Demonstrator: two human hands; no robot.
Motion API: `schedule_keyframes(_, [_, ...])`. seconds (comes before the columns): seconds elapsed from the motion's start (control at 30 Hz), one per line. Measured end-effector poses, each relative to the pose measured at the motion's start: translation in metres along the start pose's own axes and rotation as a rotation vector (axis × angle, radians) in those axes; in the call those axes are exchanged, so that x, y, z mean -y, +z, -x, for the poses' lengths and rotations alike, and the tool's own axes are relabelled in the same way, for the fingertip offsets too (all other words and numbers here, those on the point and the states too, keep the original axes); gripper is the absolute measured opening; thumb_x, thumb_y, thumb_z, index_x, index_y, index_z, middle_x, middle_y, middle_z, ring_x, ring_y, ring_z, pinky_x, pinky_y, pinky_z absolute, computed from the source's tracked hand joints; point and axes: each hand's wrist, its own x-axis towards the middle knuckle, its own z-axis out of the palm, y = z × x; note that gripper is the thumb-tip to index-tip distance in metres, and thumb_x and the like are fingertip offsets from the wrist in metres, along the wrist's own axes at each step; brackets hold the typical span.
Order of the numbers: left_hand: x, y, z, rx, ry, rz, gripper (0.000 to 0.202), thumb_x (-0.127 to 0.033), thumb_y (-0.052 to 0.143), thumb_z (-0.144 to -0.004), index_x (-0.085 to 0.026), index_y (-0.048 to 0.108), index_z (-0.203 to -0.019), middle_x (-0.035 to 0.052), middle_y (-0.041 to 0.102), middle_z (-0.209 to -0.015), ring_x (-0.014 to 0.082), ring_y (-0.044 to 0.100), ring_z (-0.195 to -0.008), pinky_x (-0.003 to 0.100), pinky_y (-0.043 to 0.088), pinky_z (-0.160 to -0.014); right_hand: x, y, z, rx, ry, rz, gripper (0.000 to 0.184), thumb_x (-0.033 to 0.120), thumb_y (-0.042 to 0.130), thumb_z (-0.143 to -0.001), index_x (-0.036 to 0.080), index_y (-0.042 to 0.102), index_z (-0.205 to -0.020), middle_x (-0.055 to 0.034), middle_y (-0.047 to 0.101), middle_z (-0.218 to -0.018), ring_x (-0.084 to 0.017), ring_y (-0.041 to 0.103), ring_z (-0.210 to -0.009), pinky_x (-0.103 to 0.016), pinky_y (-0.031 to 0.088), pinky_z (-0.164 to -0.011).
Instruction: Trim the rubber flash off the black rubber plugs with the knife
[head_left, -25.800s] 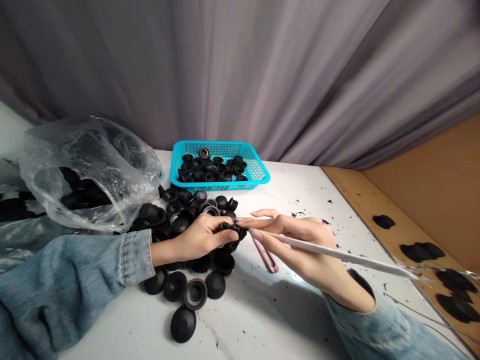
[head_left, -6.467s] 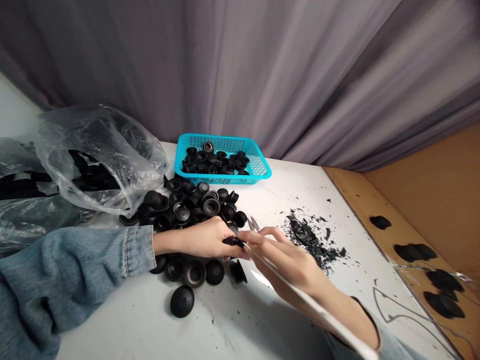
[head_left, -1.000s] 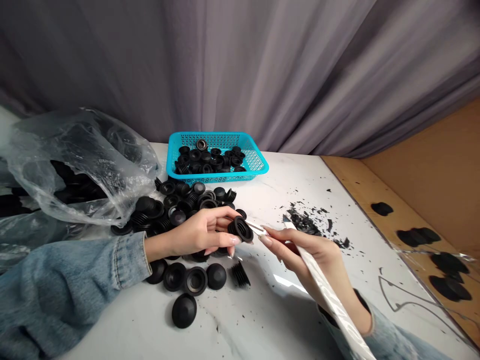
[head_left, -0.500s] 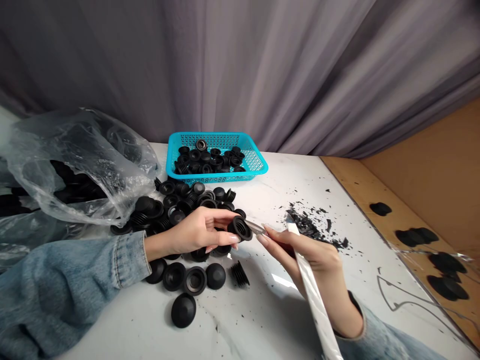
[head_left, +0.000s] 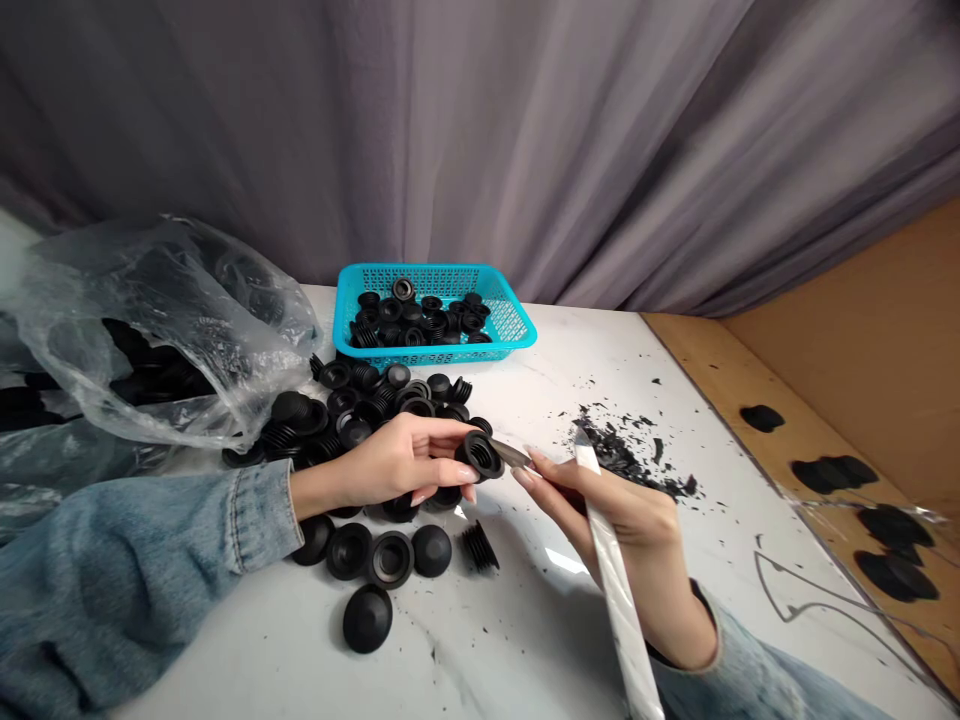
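My left hand (head_left: 416, 460) pinches a black ribbed rubber plug (head_left: 484, 456) between thumb and fingers, its hollow round side facing up and toward me. The fingers of my right hand (head_left: 619, 510) are closed on a slim, tapered metal tool (head_left: 511, 455), tweezers or a blade, whose tip meets the plug's rim. Also in the right hand, a long white-wrapped stick (head_left: 619, 590) with a grey pointed tip lies across the fingers. Around and behind my left hand spreads a pile of similar black plugs (head_left: 356, 430). Several more lie nearer me, one dome side up (head_left: 367, 618).
A blue plastic basket (head_left: 525, 338) with black plugs stands at the back. Left is a clear plastic bag (head_left: 187, 290) of black parts. Black shavings (head_left: 630, 450) lie right on the white table (head_left: 525, 640). Black pieces (head_left: 832, 473) and a bent wire (head_left: 780, 600) lie farther right.
My right hand and the white-wrapped stick have shifted and turned slightly; the stick's near end has swung left. The metal tool has tilted a little at the plug. The left hand stays almost still.
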Motion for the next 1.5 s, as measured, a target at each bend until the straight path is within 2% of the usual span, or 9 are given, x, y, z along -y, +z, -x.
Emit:
schedule_keyframes(0.23, [0.0057, -0.0018, -0.0002, -0.001, 0.005, 0.011, 0.039, -0.026, 0.058, -0.078, -0.010, 0.059, -0.113, 0.0060, 0.065, -0.076, 0.0051, 0.045, -0.047, 0.014, 0.032, -0.037, 0.0005, 0.0003, -0.0003, 0.003, -0.015, -0.011, 0.009, 0.020, 0.063, -0.080, 0.015, 0.067, -0.076, 0.0000, 0.060, -0.053, -0.008, 0.050, -0.040, -0.019, 0.043, -0.039])
schedule_keyframes(0.47, [0.0053, -0.0015, -0.0003, 0.000, -0.003, 0.023, 0.040, -0.024, 0.057, -0.078, -0.010, 0.058, -0.115, 0.0035, 0.064, -0.072, 0.0021, 0.037, -0.041, 0.014, 0.031, -0.037, -0.0014, 0.0011, 0.0016, -0.008, -0.026, -0.008, 0.008, 0.018, 0.062, -0.080, 0.013, 0.068, -0.077, -0.0009, 0.060, -0.053, -0.008, 0.046, -0.038, -0.021, 0.040, -0.037])
schedule_keyframes(1.33, [0.0044, 0.0000, 0.0002, 0.026, 0.009, -0.027, 0.037, -0.024, 0.052, -0.080, -0.011, 0.059, -0.114, 0.0032, 0.065, -0.071, 0.0020, 0.036, -0.038, 0.015, 0.030, -0.039, -0.0007, 0.0012, 0.0010, 0.005, -0.059, -0.011, 0.009, 0.017, 0.062, -0.081, 0.012, 0.067, -0.076, -0.0034, 0.064, -0.058, -0.007, 0.047, -0.039, -0.021, 0.040, -0.038])
schedule_keyframes(1.5, [0.0053, -0.0002, 0.0004, 0.037, 0.009, -0.043, 0.038, -0.026, 0.051, -0.081, -0.012, 0.058, -0.115, 0.0037, 0.066, -0.072, 0.0024, 0.037, -0.039, 0.015, 0.029, -0.039, -0.0013, 0.0012, 0.0011, 0.010, -0.053, -0.010, 0.009, 0.019, 0.061, -0.081, 0.014, 0.067, -0.077, -0.0015, 0.064, -0.057, -0.007, 0.047, -0.039, -0.021, 0.040, -0.038])
